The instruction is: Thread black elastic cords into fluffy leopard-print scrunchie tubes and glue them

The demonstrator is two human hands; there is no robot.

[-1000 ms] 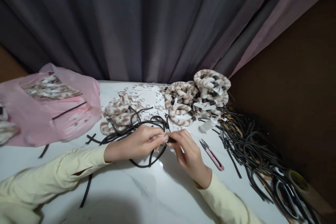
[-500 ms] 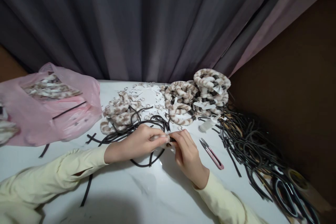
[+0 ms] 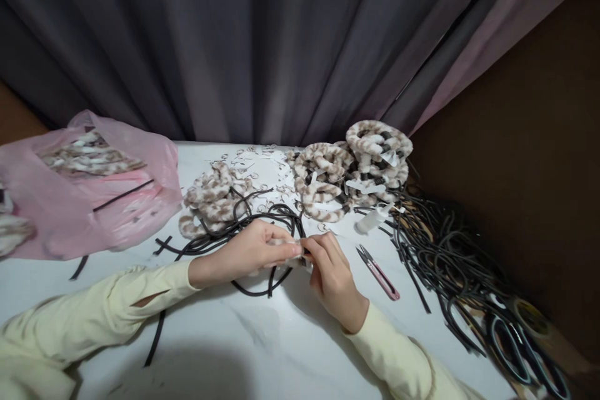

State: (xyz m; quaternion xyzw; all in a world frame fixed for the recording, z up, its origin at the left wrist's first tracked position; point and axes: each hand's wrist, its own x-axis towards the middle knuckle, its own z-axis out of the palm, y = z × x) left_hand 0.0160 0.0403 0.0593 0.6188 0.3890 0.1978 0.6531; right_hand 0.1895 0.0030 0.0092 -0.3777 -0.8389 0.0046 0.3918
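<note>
My left hand (image 3: pixel 253 250) is closed, thumb and forefinger pinching a fluffy white-and-brown tube (image 3: pixel 299 260) that the fingers mostly cover. Right against it, the closed fingers of my right hand (image 3: pixel 332 275) grip the same spot, where a small dark bit shows between the fingertips; its kind is hidden. Loops of black cord (image 3: pixel 269 292) lie on the table under and behind both hands. Beyond my left hand sits a heap of fluffy tubes (image 3: pixel 218 197). Pink-handled thread snips (image 3: pixel 379 273) lie to the right of my right hand.
A pink plastic bag (image 3: pixel 157 156) with fluffy pieces stands at left. Finished-looking fluffy rings (image 3: pixel 377 137) are stacked at the back right, near a small white bottle (image 3: pixel 372 219). Small metal hooks (image 3: pixel 276 190) are scattered behind. Black cords (image 3: pixel 435 256) and large scissors (image 3: pixel 509 350) lie along the right.
Both hands stay together at the same place. The dark piece between them, plainer earlier, is now mostly covered as my right fingers shift slightly and close nearer the left fingertips.
</note>
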